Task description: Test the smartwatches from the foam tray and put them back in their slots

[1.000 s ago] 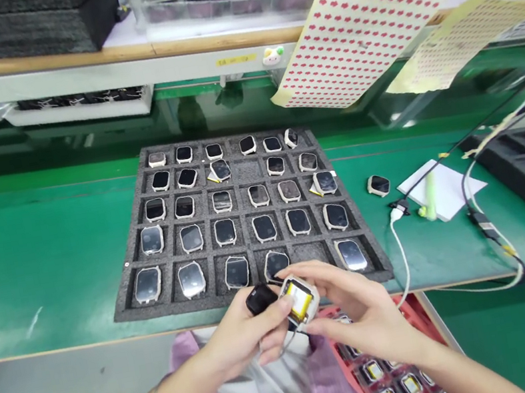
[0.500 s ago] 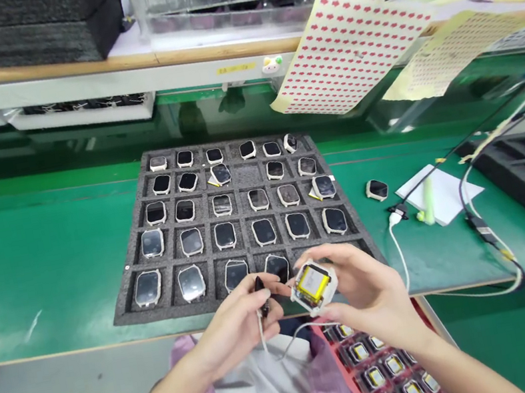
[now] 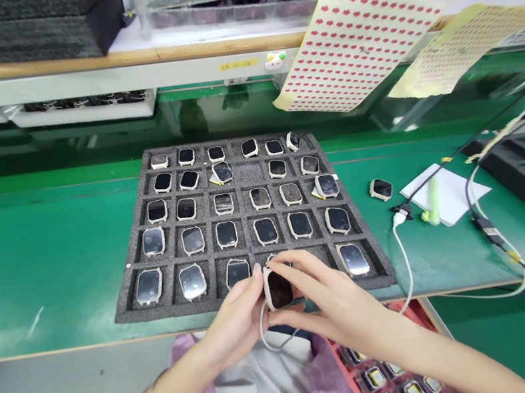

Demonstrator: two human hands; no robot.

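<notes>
Both my hands hold one small watch body (image 3: 277,288) with a dark screen, just in front of the near edge of a black foam tray (image 3: 239,177). My left hand (image 3: 236,319) pinches its left side. My right hand (image 3: 324,297) wraps its fingers over the top and right side. A thin white cable (image 3: 266,331) loops down from the watch body below my hands. The tray holds several watch bodies, screens up, in square pockets.
A red tray (image 3: 401,382) of open watch backs with yellow batteries sits on my lap at lower right. A loose watch body (image 3: 380,189), white paper (image 3: 449,190), a green pen and cables lie right of the foam tray. Sticker sheets (image 3: 351,38) hang from the shelf.
The watch body showed its yellow battery in my right hand, with the black screen part apart in my left. Now the two are together, screen towards me, held by both hands.
</notes>
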